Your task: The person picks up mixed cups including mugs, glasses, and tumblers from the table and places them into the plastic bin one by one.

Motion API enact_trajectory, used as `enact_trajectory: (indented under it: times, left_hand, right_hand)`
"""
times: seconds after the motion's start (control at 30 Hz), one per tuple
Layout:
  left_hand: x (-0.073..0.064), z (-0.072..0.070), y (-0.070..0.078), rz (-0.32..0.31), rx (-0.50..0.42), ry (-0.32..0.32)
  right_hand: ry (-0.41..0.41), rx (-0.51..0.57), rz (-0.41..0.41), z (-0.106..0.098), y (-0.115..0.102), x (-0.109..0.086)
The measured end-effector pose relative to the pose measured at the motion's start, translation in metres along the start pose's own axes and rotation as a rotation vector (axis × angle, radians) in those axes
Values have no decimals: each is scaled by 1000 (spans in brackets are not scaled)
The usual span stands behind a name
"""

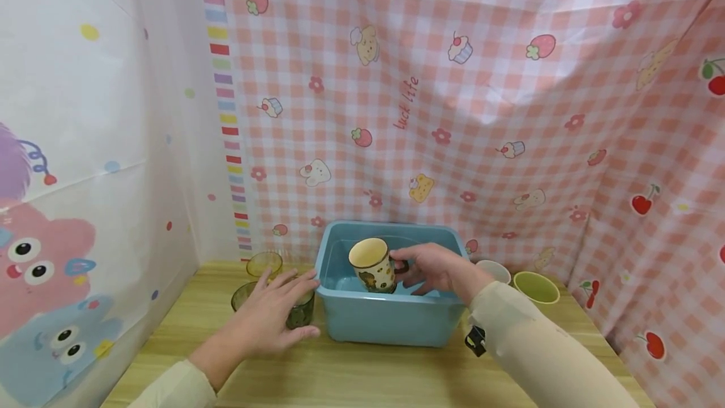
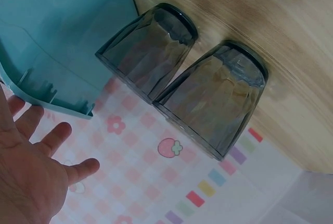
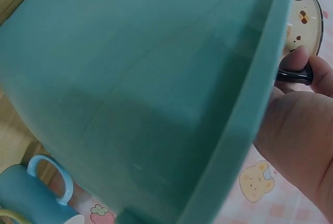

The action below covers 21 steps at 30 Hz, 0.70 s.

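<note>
My right hand (image 1: pixel 444 267) pinches the dark handle of a cream mug (image 1: pixel 371 264) with a brown-and-yellow printed pattern. The mug is held over the blue plastic basin (image 1: pixel 391 320), slightly tilted, its yellow inside showing. In the right wrist view, thumb and fingers close on the black handle (image 3: pixel 295 75), while the basin wall (image 3: pixel 130 99) fills most of the frame. My left hand (image 1: pixel 266 317) has its fingers spread, with fingertips at the basin's left rim. In the left wrist view that hand (image 2: pixel 31 166) holds nothing, and two dark faceted glasses (image 2: pixel 151 52) stand near it.
Left of the basin stand an amber-tinted glass (image 1: pixel 264 263) and green-grey glasses (image 1: pixel 300 313), partly behind my left hand. To the right are a white cup (image 1: pixel 494 271) and a green cup (image 1: pixel 536 288). A blue mug (image 3: pixel 36 195) shows beside the basin. Patterned cloth (image 1: pixel 396 112) hangs behind.
</note>
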State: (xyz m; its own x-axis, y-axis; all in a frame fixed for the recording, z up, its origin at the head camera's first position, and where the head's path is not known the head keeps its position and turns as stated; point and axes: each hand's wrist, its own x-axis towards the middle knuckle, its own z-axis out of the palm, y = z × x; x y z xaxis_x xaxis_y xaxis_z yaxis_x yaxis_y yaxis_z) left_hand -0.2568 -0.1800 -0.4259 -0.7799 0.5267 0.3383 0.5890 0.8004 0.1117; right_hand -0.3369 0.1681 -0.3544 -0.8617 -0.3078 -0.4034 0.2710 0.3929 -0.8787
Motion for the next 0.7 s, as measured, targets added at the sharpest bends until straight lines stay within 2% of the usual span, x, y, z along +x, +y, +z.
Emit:
enact_trajectory:
  times: [0.37, 0.7]
  left_hand:
    - [-1, 2, -1, 13, 0, 20]
    - [1, 3, -1, 1, -10, 15]
  right_hand:
    - [-12, -108, 37, 9, 9, 11]
    - [-55, -134, 29, 12, 15, 19]
